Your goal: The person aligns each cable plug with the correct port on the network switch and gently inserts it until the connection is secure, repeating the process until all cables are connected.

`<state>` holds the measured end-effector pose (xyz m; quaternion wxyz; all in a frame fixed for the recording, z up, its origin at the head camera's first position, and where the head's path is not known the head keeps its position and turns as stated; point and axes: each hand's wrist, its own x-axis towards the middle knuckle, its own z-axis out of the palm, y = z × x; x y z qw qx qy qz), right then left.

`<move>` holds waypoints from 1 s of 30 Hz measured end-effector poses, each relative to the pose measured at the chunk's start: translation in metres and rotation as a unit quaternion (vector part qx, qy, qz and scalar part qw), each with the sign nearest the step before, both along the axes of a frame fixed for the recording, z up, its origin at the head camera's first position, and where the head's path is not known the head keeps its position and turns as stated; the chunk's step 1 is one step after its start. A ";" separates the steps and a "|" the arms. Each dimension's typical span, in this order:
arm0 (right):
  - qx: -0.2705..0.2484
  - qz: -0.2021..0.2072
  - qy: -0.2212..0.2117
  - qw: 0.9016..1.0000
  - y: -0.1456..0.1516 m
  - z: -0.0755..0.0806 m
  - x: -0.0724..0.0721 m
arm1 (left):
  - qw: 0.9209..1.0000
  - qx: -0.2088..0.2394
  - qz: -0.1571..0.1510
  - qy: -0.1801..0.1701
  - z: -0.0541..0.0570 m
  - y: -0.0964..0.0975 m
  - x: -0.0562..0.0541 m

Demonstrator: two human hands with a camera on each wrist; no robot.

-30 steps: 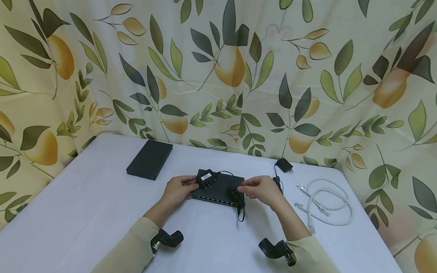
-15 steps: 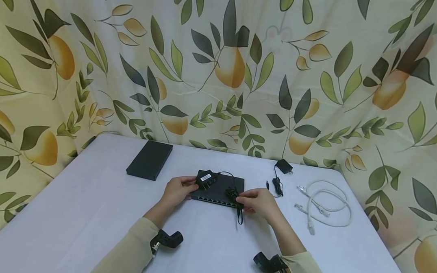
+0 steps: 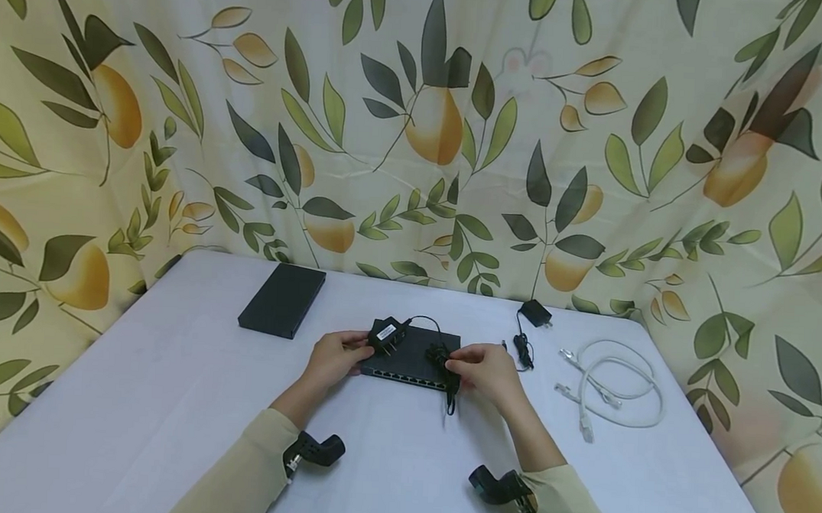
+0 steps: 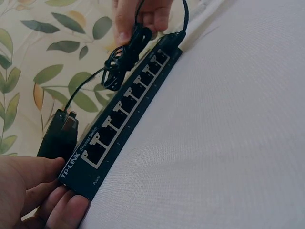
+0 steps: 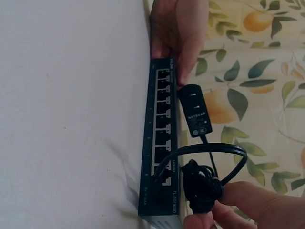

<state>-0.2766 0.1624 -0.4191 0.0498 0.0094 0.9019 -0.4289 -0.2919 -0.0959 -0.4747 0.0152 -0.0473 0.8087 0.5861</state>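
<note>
A black TP-LINK Ethernet switch (image 3: 414,337) stands on the white-covered table, its row of ports (image 4: 119,112) facing me. My left hand (image 3: 336,358) grips its left end, thumb on top and fingers at the side. Lying on top near that hand is a black NETGEAR power adapter (image 5: 195,112), prongs showing. Its thin cord leads to a coiled cord bundle (image 5: 200,186) over the switch's right end. My right hand (image 3: 487,371) pinches this bundle between thumb and fingers. From there a cord loop (image 5: 209,148) curves to the power socket at the right end of the front.
Behind and to the left lies a flat black box (image 3: 282,300). Another power adapter (image 3: 535,313) with a bundled cord (image 3: 523,351) is at the back right. White network cables (image 3: 619,380) lie coiled at the right. A fruit-patterned curtain (image 3: 416,134) hangs behind the table.
My right hand has moved slightly toward me and to the left, and the bundle has shifted a little with it. The far adapter's cord has come into view. My left hand has stayed put.
</note>
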 end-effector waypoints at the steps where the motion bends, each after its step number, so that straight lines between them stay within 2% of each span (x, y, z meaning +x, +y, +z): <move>1: 0.007 -0.003 0.008 1.000 -0.001 0.000 -0.001 | 1.000 0.000 0.000 -0.001 0.000 0.000 0.000; 10: 0.069 -0.018 0.099 0.993 -0.002 -0.004 -0.006 | 1.000 -0.002 0.000 -0.005 -0.001 0.001 0.000; 17: 0.093 -0.026 0.154 0.983 -0.007 -0.009 -0.013 | 1.000 0.012 0.010 -0.013 -0.003 -0.001 -0.001; 22: 0.110 -0.036 0.175 0.978 -0.012 -0.012 -0.016 | 0.999 0.026 0.019 -0.026 -0.003 -0.001 -0.002; 30: 0.103 -0.040 0.176 0.978 -0.017 -0.013 -0.014 | 0.999 0.027 0.011 -0.034 -0.001 -0.001 -0.002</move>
